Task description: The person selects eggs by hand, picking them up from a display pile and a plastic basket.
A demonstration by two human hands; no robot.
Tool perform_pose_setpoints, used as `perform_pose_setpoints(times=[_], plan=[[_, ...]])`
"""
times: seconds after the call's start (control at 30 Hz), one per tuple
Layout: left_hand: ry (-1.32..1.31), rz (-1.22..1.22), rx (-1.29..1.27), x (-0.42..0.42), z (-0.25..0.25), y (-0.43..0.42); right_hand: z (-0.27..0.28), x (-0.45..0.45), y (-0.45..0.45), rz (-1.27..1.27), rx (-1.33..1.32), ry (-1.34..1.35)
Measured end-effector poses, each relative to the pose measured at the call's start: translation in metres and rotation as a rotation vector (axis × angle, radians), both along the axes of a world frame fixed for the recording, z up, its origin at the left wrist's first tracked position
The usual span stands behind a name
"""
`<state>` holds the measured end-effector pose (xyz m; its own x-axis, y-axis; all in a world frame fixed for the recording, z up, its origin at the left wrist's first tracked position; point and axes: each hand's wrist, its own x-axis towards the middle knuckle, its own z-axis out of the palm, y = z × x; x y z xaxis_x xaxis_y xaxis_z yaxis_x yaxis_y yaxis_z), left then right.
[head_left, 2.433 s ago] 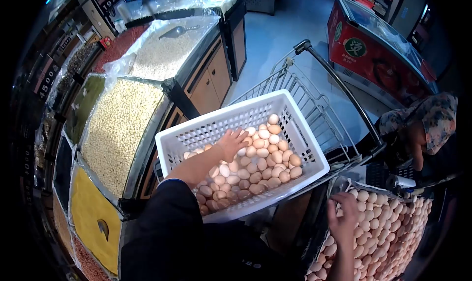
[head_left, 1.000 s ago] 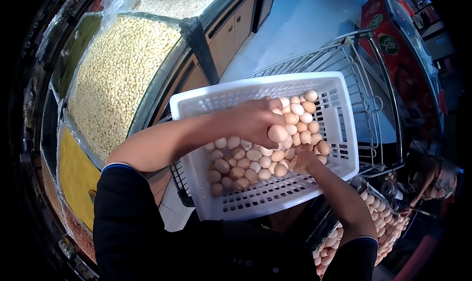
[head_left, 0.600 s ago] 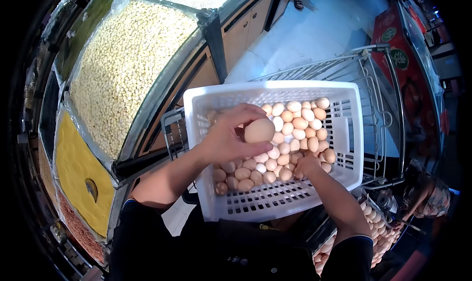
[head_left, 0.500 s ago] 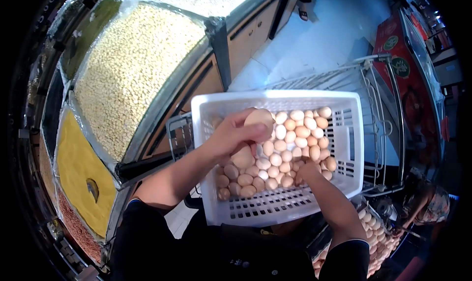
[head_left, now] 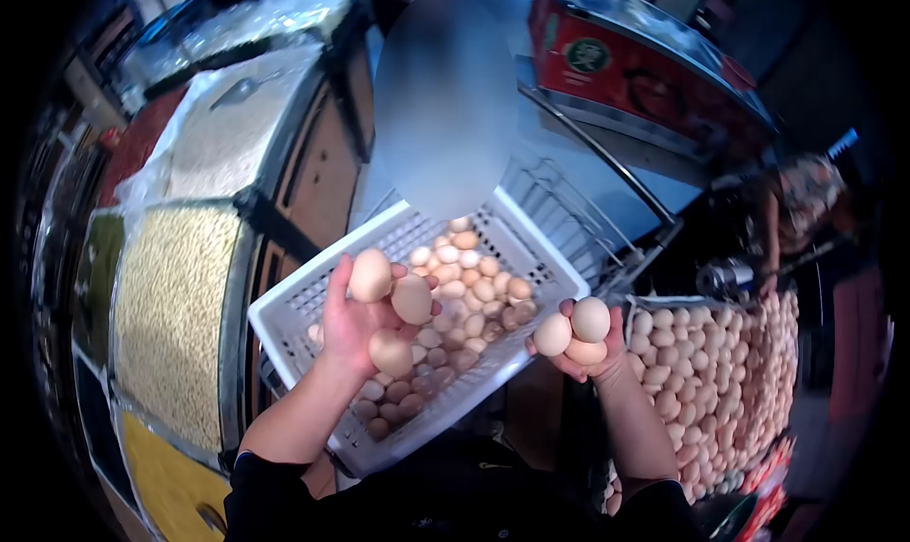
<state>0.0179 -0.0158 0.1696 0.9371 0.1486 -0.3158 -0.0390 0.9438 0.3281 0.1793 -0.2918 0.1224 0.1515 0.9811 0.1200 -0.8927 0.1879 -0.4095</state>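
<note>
Palm up, my left hand point(head_left: 349, 331) holds three eggs point(head_left: 411, 298) above the left part of a white plastic basket point(head_left: 270, 326). My right hand point(head_left: 609, 357) is also palm up and has three eggs point(head_left: 553, 334) in it, just outside the basket's right edge. Many brown and pale eggs point(head_left: 471, 276) lie inside the basket, which sits on a shopping cart point(head_left: 569, 215). To the right of my right hand is a large heap of eggs point(head_left: 706, 381).
Bins of pale beans point(head_left: 175, 319), white grain point(head_left: 223, 129) and yellow grain point(head_left: 171, 476) line the left. A red freezer point(head_left: 616, 73) stands beyond the cart. Another person point(head_left: 796, 201) reaches toward the egg heap at right. A blurred oval hides part of the aisle.
My right hand has come out of the basket with three eggs and moved right. My left hand has turned palm up, its eggs now spread in view. The view has swung to the right.
</note>
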Motion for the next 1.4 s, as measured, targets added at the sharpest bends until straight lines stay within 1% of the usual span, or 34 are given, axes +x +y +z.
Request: perform_pose_setpoints(times=[0.03, 0.1, 0.13, 0.17, 0.23, 0.27, 0.3, 0.33, 0.37, 0.4, 0.43, 0.5, 0.53, 0.57, 0.63, 0.67, 0.7, 0.77, 0.8, 0.87, 0.93, 0.97, 1.0, 1.07, 1.1, 1.13, 1.17, 1.2, 1.23, 1.3, 1.33, 1.4], plan=[[-0.054, -0.075, -0.007, 0.011, 0.002, -0.012, 0.008, -0.009, -0.020, -0.114, 0.058, -0.024], [-0.156, -0.249, -0.035, 0.039, 0.003, -0.045, 0.009, -0.027, -0.073, -0.300, 0.084, -0.022], [-0.098, -0.263, 0.075, 0.051, 0.007, -0.069, 0.012, -0.040, -0.103, -0.408, 0.045, -0.021], [-0.126, -0.345, 0.180, 0.061, 0.014, -0.096, 0.013, -0.055, -0.137, -0.472, 0.010, 0.068], [-0.167, -0.574, 0.470, 0.081, 0.004, -0.146, 0.015, -0.093, -0.209, -0.683, -0.169, 0.131], [-0.194, -0.663, 0.612, 0.086, 0.013, -0.177, 0.010, -0.115, -0.246, -0.794, -0.251, 0.103], [-0.170, -0.799, 0.868, 0.092, 0.018, -0.211, 0.028, -0.135, -0.276, -0.935, -0.395, 0.015], [-0.268, -0.792, 1.078, 0.093, 0.009, -0.251, 0.036, -0.152, -0.310, -0.992, -0.517, -0.039], [-0.647, -0.627, 1.476, 0.096, 0.001, -0.289, 0.053, -0.169, -0.331, -1.176, -0.677, -0.038], [-0.642, -0.694, 1.558, 0.091, -0.009, -0.327, 0.059, -0.186, -0.354, -1.312, -0.871, -0.017], [-0.775, -0.671, 1.705, 0.084, -0.012, -0.366, 0.058, -0.199, -0.376, -1.433, -0.956, 0.011], [-1.041, -0.600, 1.933, 0.073, -0.030, -0.433, 0.039, -0.214, -0.417, -1.483, -1.400, -0.153], [-1.136, -0.617, 1.959, 0.069, -0.040, -0.461, 0.034, -0.217, -0.422, -1.518, -1.641, -0.279], [-1.155, -0.638, 2.027, 0.065, -0.050, -0.485, 0.012, -0.224, -0.438, -1.443, -1.798, -0.506], [-1.196, -0.664, 2.167, 0.057, -0.064, -0.522, -0.012, -0.228, -0.436, -1.483, -2.154, -0.974], [-1.221, -0.706, 2.215, 0.055, -0.054, -0.531, 0.013, -0.223, -0.419, -1.328, -2.281, -0.885], [-1.217, -0.732, 2.252, 0.055, -0.051, -0.539, 0.023, -0.218, -0.409, -1.233, -2.324, -0.850], [-1.191, -0.793, 2.328, 0.054, -0.049, -0.548, 0.020, -0.213, -0.401, -1.186, -2.336, -0.876], [-1.200, -0.754, 2.369, 0.054, -0.051, -0.549, 0.024, -0.210, -0.401, -1.150, -2.329, -0.891], [-1.197, -0.737, 2.341, 0.053, -0.052, -0.552, 0.033, -0.206, -0.401, -1.082, -2.306, -0.923], [-1.203, -0.688, 2.299, 0.053, -0.055, -0.551, 0.025, -0.202, -0.410, -1.027, -2.266, -1.020], [-1.213, -0.674, 2.320, 0.051, -0.054, -0.550, 0.021, -0.199, -0.416, -0.998, -2.246, -1.073], [-1.219, -0.657, 2.342, 0.049, -0.049, -0.549, 0.019, -0.194, -0.421, -0.957, -2.224, -1.034], [-1.220, -0.655, 2.397, 0.048, -0.047, -0.548, 0.020, -0.189, -0.433, -1.027, -2.175, -1.037], [-1.226, -0.601, 2.393, 0.047, -0.049, -0.547, 0.020, -0.185, -0.439, -1.058, -2.145, -1.041], [-1.229, -0.549, 2.388, 0.046, -0.051, -0.546, 0.027, -0.179, -0.445, -1.182, -2.139, -0.862], [-1.230, -0.500, 2.383, 0.046, -0.053, -0.546, 0.006, -0.170, -0.461, -1.418, -2.062, -0.728], [-1.256, -0.432, 2.393, 0.045, -0.055, -0.545, -0.002, -0.163, -0.469, -1.660, -2.095, -0.890], [-1.259, -0.425, 2.331, 0.044, -0.056, -0.544, 0.000, -0.154, -0.474, -1.738, -2.175, -0.841], [-1.272, -0.398, 2.196, 0.046, -0.056, -0.545, -0.019, -0.137, -0.494, -1.833, -2.224, -0.965], [-1.266, -0.356, 2.150, 0.046, -0.050, -0.543, -0.025, -0.132, -0.500, -1.811, -2.252, -1.008], [-1.245, -0.233, 2.062, 0.051, -0.057, -0.539, -0.036, -0.122, -0.506, -1.761, -2.299, -1.090]])
